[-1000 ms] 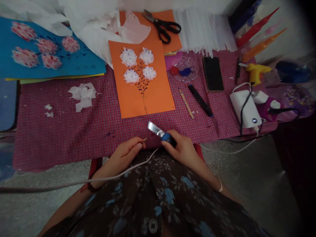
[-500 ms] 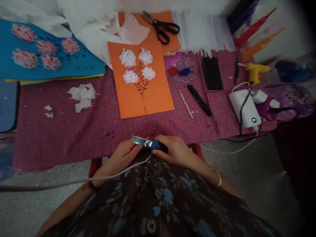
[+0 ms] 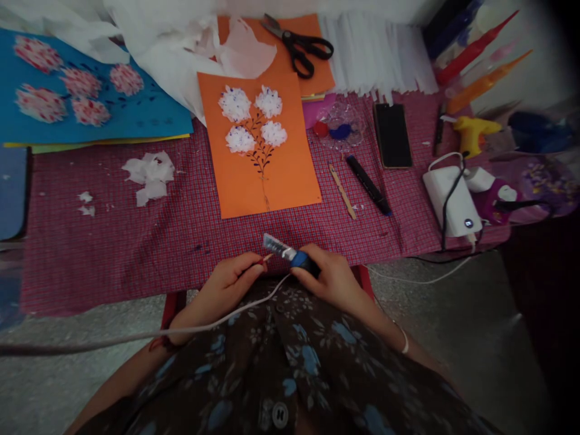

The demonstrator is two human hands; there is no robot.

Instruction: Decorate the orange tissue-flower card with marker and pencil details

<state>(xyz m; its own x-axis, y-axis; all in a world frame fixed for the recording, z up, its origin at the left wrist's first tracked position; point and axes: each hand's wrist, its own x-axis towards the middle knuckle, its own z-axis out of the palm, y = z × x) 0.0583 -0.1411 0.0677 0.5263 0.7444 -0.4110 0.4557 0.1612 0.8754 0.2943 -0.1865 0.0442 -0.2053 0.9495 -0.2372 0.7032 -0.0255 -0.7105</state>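
Note:
My right hand (image 3: 333, 277) is closed round the blue handle of a utility knife (image 3: 286, 252), its silver blade pointing up and left over the table's front edge. My left hand (image 3: 229, 284) pinches a thin wooden stick (image 3: 266, 258) whose tip sits just under the blade. Both hands are close together above my lap, at the near edge of the red checked cloth (image 3: 181, 235). An orange sheet with white tissue flowers (image 3: 260, 145) lies straight ahead of my hands.
A blue sheet with pink flowers (image 3: 86, 103) lies far left, tissue scraps (image 3: 151, 175) beside it. Scissors (image 3: 299, 45), a paint palette (image 3: 339, 127), a phone (image 3: 392, 134), a black marker (image 3: 368, 184), a wooden stick (image 3: 343, 192), a yellow glue gun (image 3: 473, 132) and a white power bank (image 3: 451, 199) lie to the right. A white cable (image 3: 136, 333) crosses my lap.
The knife swung left across the stick's tip half a second ago, then back to the right with its blade angled up. My left hand stayed in place with the stick.

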